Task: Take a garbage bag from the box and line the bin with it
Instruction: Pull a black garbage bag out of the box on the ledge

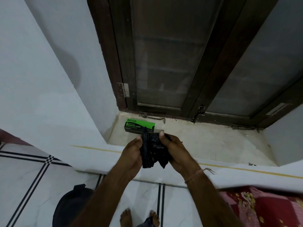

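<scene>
A crumpled black garbage bag (153, 149) hangs between both hands in front of the window sill. My left hand (131, 154) pinches its left side with the thumb on top. My right hand (175, 151) grips its right side, thumb up. A strip of the bag reaches up toward the green and black garbage bag box (139, 125), which lies on the sill just behind my hands. The dark round bin (68, 208) stands on the floor at lower left, partly hidden by my left forearm.
The stone window sill (205, 145) sits under a dark wooden window frame (164, 63) with a metal latch (155, 118). White walls flank the recess. A red floral cloth (265, 208) lies at lower right. My bare feet (139, 217) stand on white striped floor tiles.
</scene>
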`<state>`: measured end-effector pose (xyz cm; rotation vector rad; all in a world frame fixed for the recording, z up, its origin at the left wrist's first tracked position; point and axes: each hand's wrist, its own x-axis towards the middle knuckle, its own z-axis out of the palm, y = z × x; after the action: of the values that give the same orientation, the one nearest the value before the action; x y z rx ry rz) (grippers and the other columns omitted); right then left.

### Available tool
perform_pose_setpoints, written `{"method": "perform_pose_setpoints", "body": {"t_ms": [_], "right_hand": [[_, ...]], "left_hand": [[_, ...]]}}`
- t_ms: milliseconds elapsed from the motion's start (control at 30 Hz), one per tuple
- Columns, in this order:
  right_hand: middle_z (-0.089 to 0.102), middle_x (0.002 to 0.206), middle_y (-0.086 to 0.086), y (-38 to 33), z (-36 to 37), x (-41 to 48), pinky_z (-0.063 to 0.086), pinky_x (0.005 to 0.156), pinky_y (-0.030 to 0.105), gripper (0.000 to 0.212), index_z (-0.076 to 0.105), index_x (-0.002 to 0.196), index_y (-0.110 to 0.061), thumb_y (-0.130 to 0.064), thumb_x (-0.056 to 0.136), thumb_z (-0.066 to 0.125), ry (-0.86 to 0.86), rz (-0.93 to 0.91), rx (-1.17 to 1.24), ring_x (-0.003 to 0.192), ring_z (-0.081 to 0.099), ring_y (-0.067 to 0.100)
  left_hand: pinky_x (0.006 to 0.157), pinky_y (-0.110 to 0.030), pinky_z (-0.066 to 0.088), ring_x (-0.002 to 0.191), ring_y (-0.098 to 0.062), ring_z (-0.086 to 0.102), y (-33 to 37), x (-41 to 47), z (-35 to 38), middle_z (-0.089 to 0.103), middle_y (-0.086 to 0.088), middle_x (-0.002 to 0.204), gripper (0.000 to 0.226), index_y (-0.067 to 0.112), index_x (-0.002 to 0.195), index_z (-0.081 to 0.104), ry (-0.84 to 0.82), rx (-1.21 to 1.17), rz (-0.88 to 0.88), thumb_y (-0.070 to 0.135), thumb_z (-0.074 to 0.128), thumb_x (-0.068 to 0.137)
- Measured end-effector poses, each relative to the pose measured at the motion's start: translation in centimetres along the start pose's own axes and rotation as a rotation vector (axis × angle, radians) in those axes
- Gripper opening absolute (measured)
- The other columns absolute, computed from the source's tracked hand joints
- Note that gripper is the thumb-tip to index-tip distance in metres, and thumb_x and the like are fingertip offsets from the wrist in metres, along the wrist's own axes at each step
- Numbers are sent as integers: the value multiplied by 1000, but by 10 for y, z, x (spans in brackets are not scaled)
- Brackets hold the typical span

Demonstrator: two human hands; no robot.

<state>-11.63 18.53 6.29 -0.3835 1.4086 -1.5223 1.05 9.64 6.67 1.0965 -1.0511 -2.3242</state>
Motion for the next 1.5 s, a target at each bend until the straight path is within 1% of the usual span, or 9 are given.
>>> {"method": "perform_pose_setpoints", "body": {"t_ms": [133,233,400,700,1000,1100,1233,1367,1500], "right_hand": [[73,118,25,1,-3,2,53,104,46,34,70,120,3,-18,94,70,-18,-23,25,115,69,41],[74,112,28,2,-6,2,56,98,43,32,71,115,7,-15,92,72,23,-22,24,110,70,42],[73,109,28,4,-11,3,59,90,38,29,69,111,11,-13,94,69,24,-41,11,97,72,33],[76,89,12,2,-12,0,58,81,32,16,73,100,2,-10,97,64,9,-12,13,85,73,24],[65,69,5,3,-6,0,56,84,31,31,62,78,-6,-4,105,47,-92,122,208,76,68,19],[58,66,2,2,-5,-2,49,75,27,40,63,74,-10,-4,106,40,-123,143,297,66,58,14],[57,66,-1,3,2,-5,46,73,26,31,62,84,-8,-18,107,44,-95,109,277,68,53,15],[64,70,0,-7,3,-11,55,85,35,42,69,101,-4,-35,108,41,-59,67,200,84,71,20],[66,73,-2,-13,3,-14,58,78,30,35,65,107,0,-27,107,43,-90,-23,82,79,70,16]], "left_hand": [[93,-44,56,109,-30,73,1,-2,0,75,-18,121,44,6,126,68,-44,28,32,36,40,108],[78,-42,60,106,-35,72,0,-3,-5,72,-24,124,39,2,129,67,-62,68,67,27,51,104],[97,-56,56,117,-43,67,1,0,-7,72,-24,123,38,-2,129,65,-24,40,41,22,44,108],[71,-41,62,91,-30,76,2,-3,0,79,-16,100,36,-3,116,69,-123,25,19,25,51,101],[72,-32,62,79,-21,74,-4,-3,7,66,-12,86,33,1,91,62,-108,-134,-54,16,39,108],[72,-31,58,70,-17,66,0,-2,3,64,-2,72,28,8,93,57,-90,-221,-61,19,36,109],[66,-29,57,63,-14,60,5,5,0,62,0,73,25,11,97,57,-31,-209,-5,20,37,110],[67,-32,58,75,-18,62,5,7,-2,63,-2,81,25,11,110,61,-49,-164,94,25,40,109],[68,-30,59,73,-15,60,4,8,-4,63,-2,80,24,12,112,60,-77,-214,121,25,40,109]]}}
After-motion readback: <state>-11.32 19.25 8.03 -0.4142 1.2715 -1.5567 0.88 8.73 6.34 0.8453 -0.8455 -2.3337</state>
